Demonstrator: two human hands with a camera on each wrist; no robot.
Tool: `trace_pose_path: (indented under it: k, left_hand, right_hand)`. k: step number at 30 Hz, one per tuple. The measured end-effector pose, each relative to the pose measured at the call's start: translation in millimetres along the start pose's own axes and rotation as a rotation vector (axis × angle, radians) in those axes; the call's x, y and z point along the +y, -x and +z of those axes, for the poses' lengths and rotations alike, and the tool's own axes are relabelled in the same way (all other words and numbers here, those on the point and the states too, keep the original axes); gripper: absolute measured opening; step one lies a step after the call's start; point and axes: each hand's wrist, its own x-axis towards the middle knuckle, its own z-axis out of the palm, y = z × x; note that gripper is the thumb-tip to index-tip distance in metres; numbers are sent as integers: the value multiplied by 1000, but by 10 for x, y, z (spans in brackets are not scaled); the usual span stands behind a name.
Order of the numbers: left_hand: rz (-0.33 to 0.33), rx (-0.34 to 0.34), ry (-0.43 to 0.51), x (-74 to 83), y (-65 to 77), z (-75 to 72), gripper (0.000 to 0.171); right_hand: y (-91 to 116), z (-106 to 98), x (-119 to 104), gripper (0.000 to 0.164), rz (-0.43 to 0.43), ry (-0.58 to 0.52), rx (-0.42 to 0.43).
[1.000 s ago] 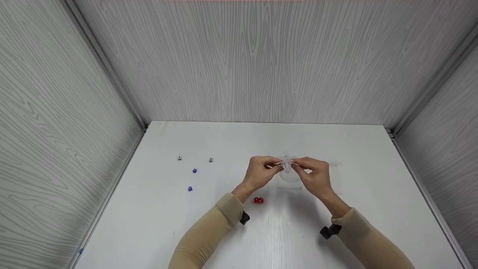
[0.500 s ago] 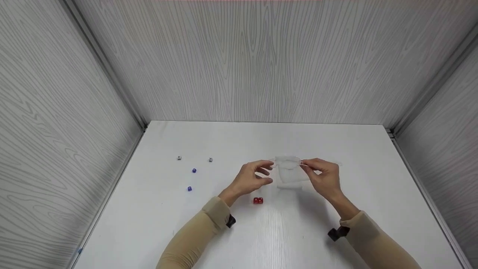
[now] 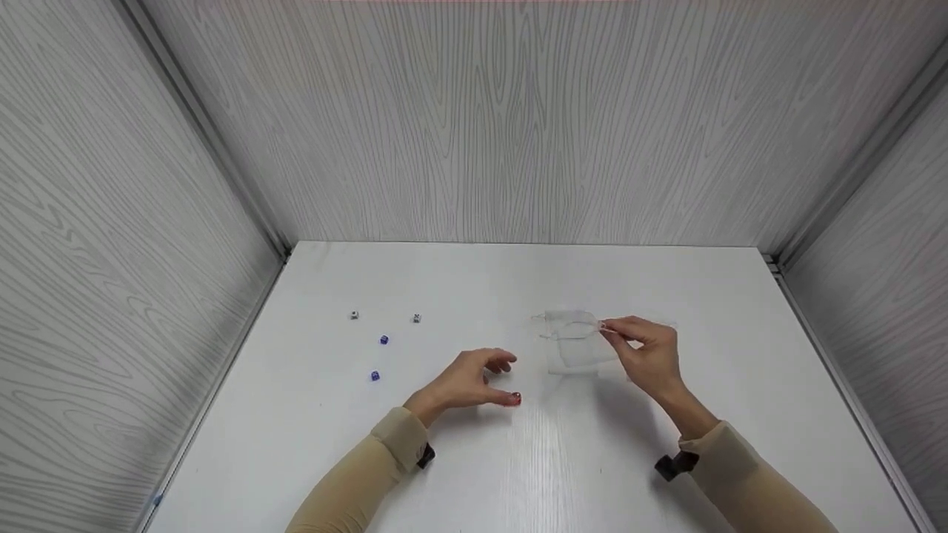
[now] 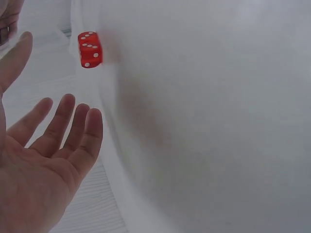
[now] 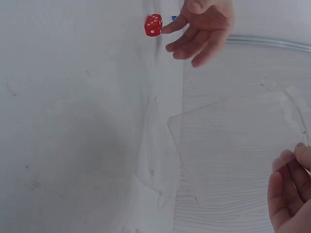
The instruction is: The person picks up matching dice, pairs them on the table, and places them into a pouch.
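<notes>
My right hand point(image 3: 646, 355) pinches the upper right edge of a small see-through drawstring pouch point(image 5: 228, 145), which hangs with its cord ends stretching left. My left hand point(image 3: 465, 381) hovers with fingers spread, holding nothing. Close to its thumb are two red dice point(image 4: 90, 49) side by side on the table; in the head view the thumb partly hides them, while the right wrist view shows the red dice point(image 5: 153, 24) beside its fingertips.
Two white dice point(image 3: 417, 318) and two blue dice point(image 3: 384, 340) lie at the left of the white table point(image 3: 474, 274). Another clear, flat pouch-like piece point(image 5: 158, 155) lies beneath the held pouch. Grey wood-patterned panels point(image 3: 474, 133) enclose the back and sides.
My left hand has let go of the pouch and moved left and down to the red dice, its fingers opening. My right hand has shifted slightly right, still pinching the pouch.
</notes>
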Motion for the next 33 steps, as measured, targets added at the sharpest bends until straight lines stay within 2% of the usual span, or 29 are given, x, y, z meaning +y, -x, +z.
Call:
trace_pose_path:
  k: [6, 12, 24, 28, 33]
  left_hand:
    - [-38, -35, -176, -46, 80, 2, 53]
    - [-4, -24, -283, -35, 96, 37, 40]
    - [3, -15, -376, -32, 58, 95, 21]
    - [0, -12, -365, -23, 70, 87, 20]
    - [-15, -4, -308, 8, 65, 56, 20]
  right_hand:
    - [8, -27, 6, 23, 19, 10, -2]
    - [19, -34, 9, 23, 18, 19, 1]
    - [11, -12, -3, 22, 23, -2, 9]
    - [12, -19, 6, 23, 29, -8, 4]
    - [0, -39, 9, 23, 31, -7, -1]
